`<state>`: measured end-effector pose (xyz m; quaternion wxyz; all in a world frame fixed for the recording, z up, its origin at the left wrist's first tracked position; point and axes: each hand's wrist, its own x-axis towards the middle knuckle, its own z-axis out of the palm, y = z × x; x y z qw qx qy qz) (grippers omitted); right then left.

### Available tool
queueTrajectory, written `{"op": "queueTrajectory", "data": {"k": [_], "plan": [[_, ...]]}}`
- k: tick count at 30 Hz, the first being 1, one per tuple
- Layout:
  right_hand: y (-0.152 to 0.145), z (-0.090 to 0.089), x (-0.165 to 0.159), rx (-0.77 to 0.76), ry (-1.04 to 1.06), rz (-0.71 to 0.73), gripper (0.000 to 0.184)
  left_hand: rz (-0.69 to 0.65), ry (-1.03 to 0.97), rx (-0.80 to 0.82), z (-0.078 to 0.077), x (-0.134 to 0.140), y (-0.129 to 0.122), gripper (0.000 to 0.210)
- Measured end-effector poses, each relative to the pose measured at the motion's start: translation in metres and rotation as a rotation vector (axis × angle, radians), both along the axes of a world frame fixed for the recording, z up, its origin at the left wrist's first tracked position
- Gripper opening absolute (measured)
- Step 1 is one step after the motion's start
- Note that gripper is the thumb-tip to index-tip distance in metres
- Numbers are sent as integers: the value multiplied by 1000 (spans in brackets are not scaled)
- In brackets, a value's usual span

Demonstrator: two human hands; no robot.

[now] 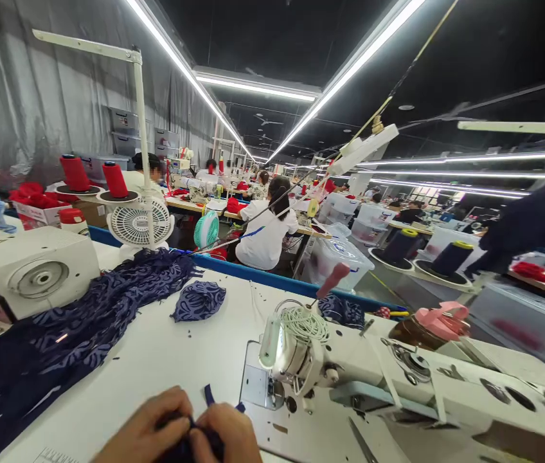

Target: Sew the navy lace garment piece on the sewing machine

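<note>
My left hand and my right hand are close together at the bottom of the head view, fingers closed on a piece of dark navy fabric. Much of the fabric is hidden behind the fingers, and a narrow strip sticks up between the hands. Just to the right stands a white sewing machine, its needle end lit by a lamp. Farther up the table lies a patterned navy cup-shaped piece. A long heap of patterned navy fabric runs along the left.
Pointed metal scissors or tweezers lie by the machine. A pink-lidded jug stands behind it. At the left are a second machine, a white fan and red thread cones. A person in white sits ahead.
</note>
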<state>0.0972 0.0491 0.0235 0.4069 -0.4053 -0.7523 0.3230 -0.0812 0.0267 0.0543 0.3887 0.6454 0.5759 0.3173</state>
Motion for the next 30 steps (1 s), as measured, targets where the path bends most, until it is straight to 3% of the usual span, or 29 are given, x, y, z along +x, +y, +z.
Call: {"op": "queueTrajectory", "data": {"k": [2, 5, 7, 8, 10, 13, 15, 17, 19, 21, 23, 24, 30], "plan": [[13, 29, -40, -296, 162, 179, 18, -32, 79, 20, 27, -40, 19, 28], [38, 70, -87, -405, 353, 176, 24, -54, 474, 317, 83, -82, 57, 35], [49, 78, -94, -503, 434, 158, 29, -80, 540, 383, 104, -82, 78, 31], [51, 73, -87, -553, 451, 143, 33, -100, 545, 399, 103, -73, 85, 26], [52, 49, -58, -635, 425, 101, 39, -162, 527, 399, 80, -39, 92, 20], [44, -2, 12, -688, 252, 11, 48, -239, 462, 342, 15, 29, 86, 18], [36, -29, 58, -629, 119, -82, 47, -274, 407, 325, -22, 70, 77, 18], [27, -45, 93, -543, 12, -149, 41, -297, 373, 330, -43, 98, 70, 19], [21, -52, 116, -334, -145, -180, 26, -310, 360, 376, -53, 112, 66, 19], [20, -55, 129, 27, -352, -167, 7, -319, 353, 442, -56, 115, 66, 19], [23, -56, 136, 390, -529, -122, 9, -320, 340, 487, -59, 113, 67, 19], [25, -56, 138, 500, -576, -96, 14, -314, 332, 490, -60, 112, 68, 19], [37, -66, 132, 777, -654, -132, 36, -232, 359, 469, -56, 113, 72, 15]]}}
